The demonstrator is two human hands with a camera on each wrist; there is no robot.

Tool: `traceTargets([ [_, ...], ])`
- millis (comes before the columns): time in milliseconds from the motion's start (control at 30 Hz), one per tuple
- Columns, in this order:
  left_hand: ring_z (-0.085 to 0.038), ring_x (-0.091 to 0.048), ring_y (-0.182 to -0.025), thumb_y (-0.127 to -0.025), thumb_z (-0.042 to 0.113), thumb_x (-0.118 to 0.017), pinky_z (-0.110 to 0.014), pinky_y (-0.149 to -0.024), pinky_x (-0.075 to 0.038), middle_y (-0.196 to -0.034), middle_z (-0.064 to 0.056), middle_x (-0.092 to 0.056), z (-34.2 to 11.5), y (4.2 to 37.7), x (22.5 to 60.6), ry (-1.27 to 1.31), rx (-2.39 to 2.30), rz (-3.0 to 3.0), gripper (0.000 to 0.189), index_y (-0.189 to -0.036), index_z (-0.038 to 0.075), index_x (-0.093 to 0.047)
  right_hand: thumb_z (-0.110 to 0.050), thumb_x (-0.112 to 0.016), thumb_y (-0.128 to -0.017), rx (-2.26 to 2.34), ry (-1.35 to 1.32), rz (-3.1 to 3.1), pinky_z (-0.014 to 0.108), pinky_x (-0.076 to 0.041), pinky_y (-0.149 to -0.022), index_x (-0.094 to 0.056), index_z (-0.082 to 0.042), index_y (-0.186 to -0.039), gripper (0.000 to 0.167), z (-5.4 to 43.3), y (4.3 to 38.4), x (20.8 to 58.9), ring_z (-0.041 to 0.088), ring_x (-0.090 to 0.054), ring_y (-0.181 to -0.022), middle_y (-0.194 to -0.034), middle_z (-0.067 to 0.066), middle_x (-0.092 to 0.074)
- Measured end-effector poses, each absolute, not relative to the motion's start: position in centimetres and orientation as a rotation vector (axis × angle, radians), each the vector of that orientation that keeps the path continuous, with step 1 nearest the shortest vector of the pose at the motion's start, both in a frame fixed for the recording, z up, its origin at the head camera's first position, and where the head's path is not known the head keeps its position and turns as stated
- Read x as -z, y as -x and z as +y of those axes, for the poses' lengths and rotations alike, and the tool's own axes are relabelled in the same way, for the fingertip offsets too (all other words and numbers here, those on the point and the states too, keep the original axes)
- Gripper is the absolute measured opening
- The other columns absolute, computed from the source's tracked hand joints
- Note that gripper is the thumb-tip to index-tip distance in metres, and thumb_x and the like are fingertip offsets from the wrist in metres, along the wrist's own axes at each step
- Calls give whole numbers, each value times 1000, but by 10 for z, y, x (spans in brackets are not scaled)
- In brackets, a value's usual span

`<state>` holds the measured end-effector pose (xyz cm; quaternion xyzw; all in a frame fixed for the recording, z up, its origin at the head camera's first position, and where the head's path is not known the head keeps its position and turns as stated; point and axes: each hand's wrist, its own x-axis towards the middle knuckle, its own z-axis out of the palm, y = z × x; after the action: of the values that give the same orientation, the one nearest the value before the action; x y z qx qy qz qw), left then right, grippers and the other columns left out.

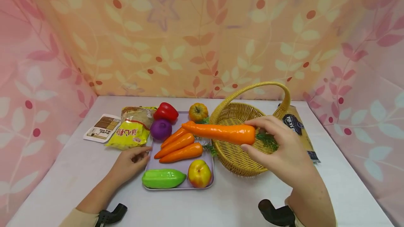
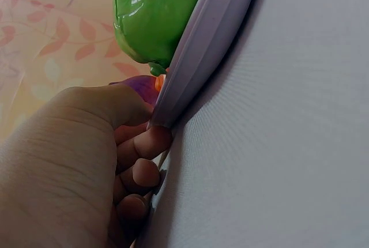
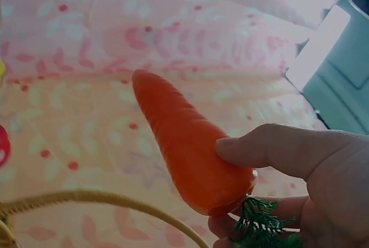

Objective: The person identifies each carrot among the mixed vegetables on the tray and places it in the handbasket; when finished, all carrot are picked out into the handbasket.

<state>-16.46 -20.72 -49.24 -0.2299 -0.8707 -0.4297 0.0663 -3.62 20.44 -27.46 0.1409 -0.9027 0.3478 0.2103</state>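
Note:
In the head view my right hand [image 1: 284, 150] grips a large orange carrot [image 1: 224, 133] by its thick end, raised above the near left part of a wicker basket [image 1: 244, 170]. Its tip points left, and the green leafy top [image 3: 262, 219] hangs by my palm in the right wrist view. My left hand [image 1: 130, 162] pinches the left rim of a lilac tray [image 2: 202, 57] between thumb and fingers. On the tray lie three more carrots [image 1: 181, 152], a green carambola-like vegetable [image 1: 163, 178], a red-yellow peach [image 1: 199, 173] and a small pumpkin [image 1: 198, 112].
A purple onion-like vegetable [image 1: 161, 130] and a red pepper [image 1: 166, 112] sit at the tray's upper left. Yellow food bags [image 1: 132, 132] and a white-brown packet [image 1: 102, 128] lie left of it. Behind the basket's tall handle [image 1: 255, 85], a brown bag [image 1: 300, 129] lies at the right.

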Motion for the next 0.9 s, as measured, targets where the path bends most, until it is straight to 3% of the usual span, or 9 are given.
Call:
traceTargets([
  [167, -8, -50, -69, -89, 1, -76, -23, -58, -43, -82, 9, -60, -209, 166, 492, 690, 1301, -2630, 27, -115, 7, -76, -2, -92, -73, -946, -376, -2441, 15, -42, -86, -72, -17, -119, 53, 227, 28, 268, 10, -55, -98, -113, -9, -66],
  [400, -9, -50, -70, -90, 3, -76, -23, -59, -43, -83, 7, -61, -207, 164, 490, 664, 1313, -2650, 26, -116, 8, -76, -7, -91, -77, -897, -179, -2481, 11, -39, -85, -72, -19, -117, 46, 260, 15, 263, 6, -54, -95, -108, -7, -67],
  [533, -9, -50, -69, -90, 2, -76, -23, -58, -43, -83, 7, -60, -207, 164, 491, 673, 1303, -2644, 26, -116, 7, -76, -21, -89, -81, -738, 8, -2541, 18, -39, -77, -72, -16, -119, 42, 279, 13, 266, 10, -52, -94, -107, -2, -65],
  [700, -10, -50, -70, -91, 4, -76, -22, -59, -43, -83, 7, -60, -207, 165, 491, 670, 1305, -2654, 27, -117, 8, -76, -36, -82, -87, -658, 199, -2672, 30, -43, -62, -66, -7, -124, 49, 296, 29, 269, 32, -55, -96, -111, 14, -62],
  [900, -10, -50, -69, -90, 3, -76, -23, -59, -42, -83, 6, -60, -207, 163, 490, 661, 1286, -2663, 29, -119, 8, -75, -41, -75, -92, -734, 307, -2805, 41, -48, -65, -57, 2, -130, 60, 307, 67, 293, 40, -53, -95, -114, 25, -57],
])
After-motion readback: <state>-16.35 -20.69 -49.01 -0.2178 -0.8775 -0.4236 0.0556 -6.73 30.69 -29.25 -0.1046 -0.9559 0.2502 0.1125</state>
